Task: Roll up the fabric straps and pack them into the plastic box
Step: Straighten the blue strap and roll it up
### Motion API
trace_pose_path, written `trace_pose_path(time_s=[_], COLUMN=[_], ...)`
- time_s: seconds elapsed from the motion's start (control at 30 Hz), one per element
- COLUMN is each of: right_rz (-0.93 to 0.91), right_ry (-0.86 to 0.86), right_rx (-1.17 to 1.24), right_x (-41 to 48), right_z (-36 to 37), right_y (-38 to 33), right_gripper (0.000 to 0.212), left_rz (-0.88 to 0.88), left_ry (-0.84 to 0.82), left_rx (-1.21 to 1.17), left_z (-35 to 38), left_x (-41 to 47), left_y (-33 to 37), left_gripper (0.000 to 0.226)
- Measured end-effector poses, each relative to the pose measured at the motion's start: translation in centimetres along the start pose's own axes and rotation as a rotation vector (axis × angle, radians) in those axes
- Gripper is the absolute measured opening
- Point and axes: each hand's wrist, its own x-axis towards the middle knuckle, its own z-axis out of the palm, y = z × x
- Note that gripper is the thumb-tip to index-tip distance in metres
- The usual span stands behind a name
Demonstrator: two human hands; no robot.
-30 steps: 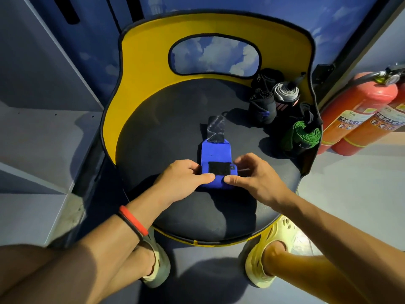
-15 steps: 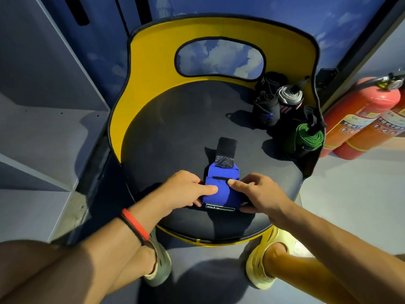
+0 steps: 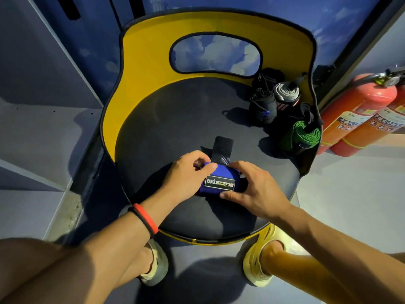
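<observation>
A blue fabric strap (image 3: pixel 213 189) with a black-and-white label lies almost fully rolled on the black seat of a yellow chair (image 3: pixel 175 119). Its black hook-and-loop tail (image 3: pixel 221 148) still sticks out flat toward the chair back. My left hand (image 3: pixel 186 172) grips the roll's left end, thumb on top. My right hand (image 3: pixel 254 187) curls round its right side, thumb under the near edge. Rolled straps stand at the seat's back right: a black one (image 3: pixel 262 108), a grey-and-black one (image 3: pixel 286 94) and a green one (image 3: pixel 303 137). No plastic box is in view.
Two red fire extinguishers (image 3: pixel 359 115) lean by the wall right of the chair. A grey shelf unit (image 3: pixel 43 119) stands on the left. My knees and pale sandals (image 3: pixel 260 266) are below the seat's front edge.
The blue strap has been rolled away from me, so less of it lies flat and the label now faces up. Both hands moved forward and closed round the roll.
</observation>
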Motion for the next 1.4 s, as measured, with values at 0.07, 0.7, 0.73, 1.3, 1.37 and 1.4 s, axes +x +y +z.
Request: trace_pose_path(time_s=[0.07, 0.7, 0.73, 1.3, 1.37, 1.4], right_rz=[0.085, 0.517, 0.443, -0.133, -0.131, -0.112], right_ry=[-0.079, -0.101, -0.002, -0.163, -0.172, -0.180], right_rx=[0.094, 0.392, 0.345, -0.008, -0.004, -0.005], right_x=[0.5, 0.8, 0.6, 2.4, 2.7, 2.9], right_z=[-0.9, 0.2, 0.6, 0.4, 0.5, 0.4], right_y=[-0.1, -1.0, -0.9, 0.5, 0.5, 0.5], right_gripper=[0.068, 0.060, 0.054, 0.092, 0.091, 0.092], left_rz=[-0.024, -0.362, -0.375, -0.052, 0.052, 0.117], left_ry=[-0.098, -0.323, -0.311, -0.317, -0.320, -0.290], left_rx=[0.023, 0.107, 0.139, 0.269, 0.378, 0.397], left_z=[-0.6, -1.1, -1.0, -1.2, -1.0, -0.8], left_x=[-0.2, 0.0, 0.0, 0.0, -0.2, -0.4], left_y=[-0.3, 0.0, 0.2, -0.9, -1.4, -1.5], left_gripper=[0.026, 0.057, 0.060, 0.074, 0.095, 0.097])
